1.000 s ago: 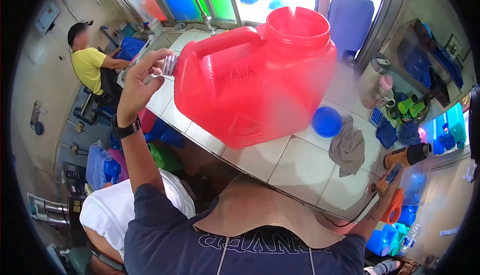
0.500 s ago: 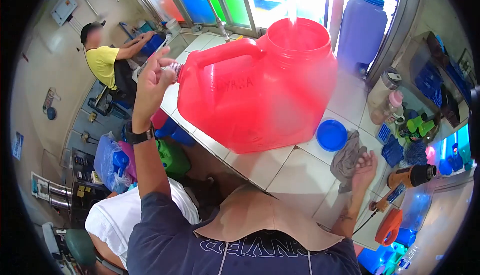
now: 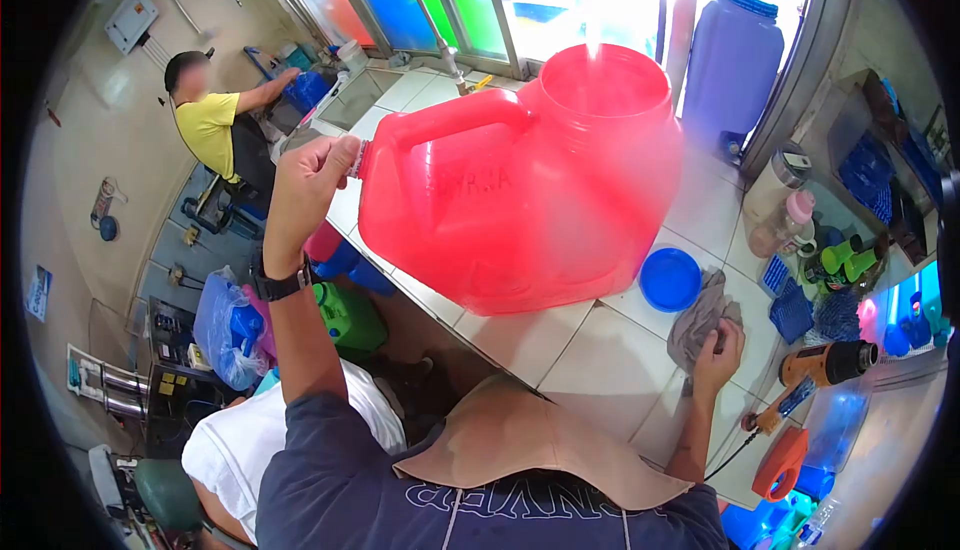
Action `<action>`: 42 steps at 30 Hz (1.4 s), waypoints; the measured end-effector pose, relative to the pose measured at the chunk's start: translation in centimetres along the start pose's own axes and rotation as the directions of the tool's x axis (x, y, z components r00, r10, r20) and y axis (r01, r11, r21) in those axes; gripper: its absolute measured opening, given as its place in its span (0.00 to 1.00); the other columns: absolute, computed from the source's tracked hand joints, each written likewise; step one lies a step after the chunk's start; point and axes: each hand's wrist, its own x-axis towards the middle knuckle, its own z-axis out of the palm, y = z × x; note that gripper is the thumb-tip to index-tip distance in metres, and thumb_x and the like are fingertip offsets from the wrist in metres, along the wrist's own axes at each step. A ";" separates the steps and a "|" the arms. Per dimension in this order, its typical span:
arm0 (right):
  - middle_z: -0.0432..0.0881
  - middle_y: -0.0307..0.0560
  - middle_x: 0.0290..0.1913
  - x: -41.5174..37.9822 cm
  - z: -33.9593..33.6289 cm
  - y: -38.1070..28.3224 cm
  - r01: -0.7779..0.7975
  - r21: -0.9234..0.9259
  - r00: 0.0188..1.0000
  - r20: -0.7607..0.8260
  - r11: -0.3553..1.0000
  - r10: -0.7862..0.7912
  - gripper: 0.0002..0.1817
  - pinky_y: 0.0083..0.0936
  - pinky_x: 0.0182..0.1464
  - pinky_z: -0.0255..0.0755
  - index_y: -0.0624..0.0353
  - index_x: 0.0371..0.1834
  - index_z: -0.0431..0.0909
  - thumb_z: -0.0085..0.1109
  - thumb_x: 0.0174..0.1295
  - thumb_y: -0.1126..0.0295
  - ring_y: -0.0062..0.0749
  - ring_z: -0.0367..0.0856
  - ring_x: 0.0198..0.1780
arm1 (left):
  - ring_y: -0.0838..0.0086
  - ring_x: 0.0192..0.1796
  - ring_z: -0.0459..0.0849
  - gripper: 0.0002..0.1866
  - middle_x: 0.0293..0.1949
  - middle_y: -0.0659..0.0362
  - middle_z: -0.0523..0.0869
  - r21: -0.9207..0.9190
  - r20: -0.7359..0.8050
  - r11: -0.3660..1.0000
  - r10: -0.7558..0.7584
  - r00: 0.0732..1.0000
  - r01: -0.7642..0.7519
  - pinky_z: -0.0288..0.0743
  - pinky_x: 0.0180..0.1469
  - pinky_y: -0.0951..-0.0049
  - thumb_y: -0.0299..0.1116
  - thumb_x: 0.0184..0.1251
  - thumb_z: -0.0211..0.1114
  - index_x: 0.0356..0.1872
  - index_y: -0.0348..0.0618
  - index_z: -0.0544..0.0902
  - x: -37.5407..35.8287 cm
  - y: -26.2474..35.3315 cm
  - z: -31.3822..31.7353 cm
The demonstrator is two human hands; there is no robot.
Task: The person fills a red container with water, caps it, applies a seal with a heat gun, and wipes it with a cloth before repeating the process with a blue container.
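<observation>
A big red plastic jug [image 3: 470, 220] with handwritten letters stands on the tiled counter, its wide round mouth uncovered at the upper right. My left hand [image 3: 312, 182] is closed around the small side spout of the jug, with a whitish ring showing just past the fingers. Below and right of the jug lies a round blue lid [image 3: 670, 280]. Beside the lid is a crumpled grey rag [image 3: 698, 322], and the curled fingers of my right hand [image 3: 718, 355] grip its near edge.
A person in a yellow shirt [image 3: 208, 130] works near the sink [image 3: 352, 100] at the far left. Green cups [image 3: 842, 255], a pink-capped bottle [image 3: 785, 222] and a brown thermos [image 3: 825, 362] line the counter's right side. A purple drum [image 3: 732, 65] stands by the window.
My left fingers, spread at the jug's spout before, have closed around it. My right hand has gone from lying palm up beside the rag to gripping it. The view shifted slightly.
</observation>
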 end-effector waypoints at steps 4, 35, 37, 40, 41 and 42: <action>0.80 0.55 0.49 0.0 0.1 0.0 -0.018 -0.037 1.000 0.003 0.999 0.018 0.11 0.38 0.57 0.72 0.65 0.44 0.80 0.57 0.60 0.74 0.50 0.79 0.53 | 0.84 0.32 0.72 0.11 0.31 0.64 0.80 -0.122 -0.203 0.942 0.286 0.936 -0.314 0.70 0.36 0.79 0.34 0.74 0.60 0.40 0.33 0.80 -0.8 0.2 2.5; 0.70 0.50 0.69 11.0 10.9 -18.8 -0.107 0.815 0.992 0.128 0.570 0.004 0.32 0.30 0.65 0.67 0.64 0.72 0.62 0.59 0.70 0.60 0.34 0.68 0.68 | 0.63 0.75 0.59 0.41 0.76 0.59 0.60 -0.983 -0.134 0.161 -0.263 0.955 -0.094 0.52 0.76 0.60 0.67 0.75 0.33 0.77 0.46 0.55 9.3 -9.8 28.7; 0.70 0.51 0.68 9.9 11.1 -18.0 0.073 0.607 0.994 0.020 0.791 -0.107 0.35 0.31 0.64 0.68 0.62 0.72 0.62 0.63 0.67 0.59 0.35 0.70 0.67 | 0.62 0.74 0.63 0.42 0.74 0.58 0.64 -0.998 -0.042 -0.047 -0.099 0.994 -0.047 0.55 0.75 0.59 0.69 0.74 0.35 0.76 0.46 0.57 13.0 -10.4 30.7; 0.71 0.52 0.65 8.8 10.6 -19.9 0.052 0.581 0.999 -0.022 0.812 -0.048 0.36 0.33 0.63 0.69 0.62 0.69 0.65 0.69 0.61 0.61 0.39 0.72 0.66 | 0.61 0.71 0.67 0.45 0.71 0.56 0.68 -0.964 0.151 -0.220 0.011 0.988 0.150 0.60 0.73 0.60 0.72 0.71 0.35 0.74 0.44 0.60 15.9 -7.2 30.6; 0.71 0.52 0.64 8.6 10.4 -20.5 0.078 0.532 0.997 -0.050 0.843 -0.060 0.35 0.32 0.60 0.72 0.62 0.68 0.66 0.70 0.59 0.64 0.40 0.72 0.65 | 0.61 0.71 0.67 0.45 0.71 0.56 0.68 -0.956 0.187 -0.224 0.028 0.982 0.189 0.60 0.73 0.60 0.72 0.71 0.35 0.74 0.44 0.60 16.9 -7.0 31.2; 0.71 0.52 0.64 8.3 10.2 -20.6 0.060 0.511 0.998 -0.061 0.857 -0.033 0.35 0.32 0.60 0.72 0.62 0.68 0.66 0.70 0.59 0.64 0.40 0.72 0.65 | 0.61 0.71 0.67 0.45 0.72 0.56 0.67 -0.964 0.179 -0.189 0.050 0.983 0.186 0.60 0.73 0.60 0.72 0.71 0.34 0.75 0.45 0.59 17.9 -6.8 31.9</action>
